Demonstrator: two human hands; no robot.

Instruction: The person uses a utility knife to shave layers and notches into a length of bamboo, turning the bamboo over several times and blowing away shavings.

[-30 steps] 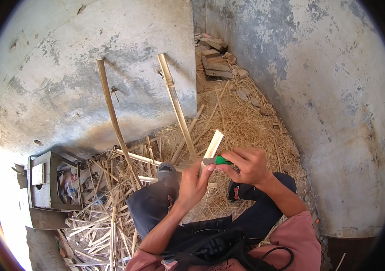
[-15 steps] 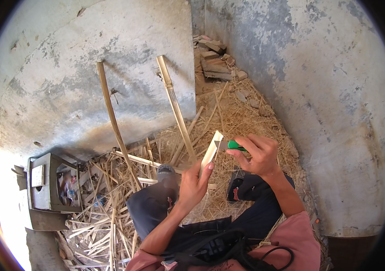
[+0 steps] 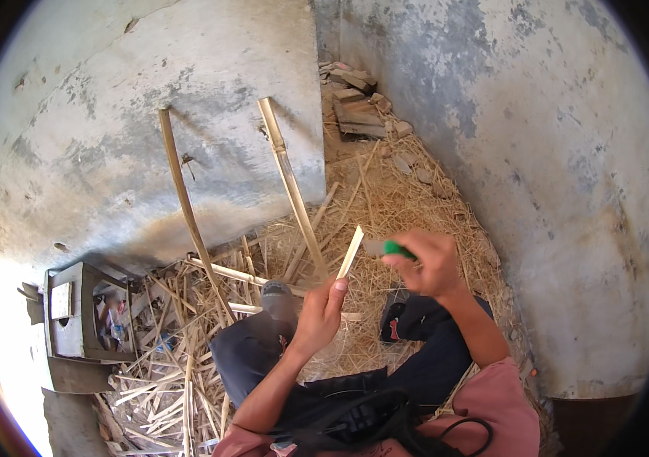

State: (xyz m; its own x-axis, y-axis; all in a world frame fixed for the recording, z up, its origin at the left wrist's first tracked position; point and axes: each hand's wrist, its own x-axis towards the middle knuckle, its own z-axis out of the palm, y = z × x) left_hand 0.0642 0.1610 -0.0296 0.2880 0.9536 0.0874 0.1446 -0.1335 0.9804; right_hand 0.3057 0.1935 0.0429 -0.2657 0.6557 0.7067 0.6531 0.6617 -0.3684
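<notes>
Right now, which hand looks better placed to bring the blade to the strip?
Probably the right hand: it grips the green-handled knife, blurred blade toward the bamboo strip. The left hand holds that strip, upper end exposed.

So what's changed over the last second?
The right hand moved the green-handled knife from by the left thumb up the pale strip and off to its right; the blade is blurred now. The strip shows a narrower face, so it seems turned in the left hand. Nothing was let go. Unchanged: leaning poles, grey box.
</notes>
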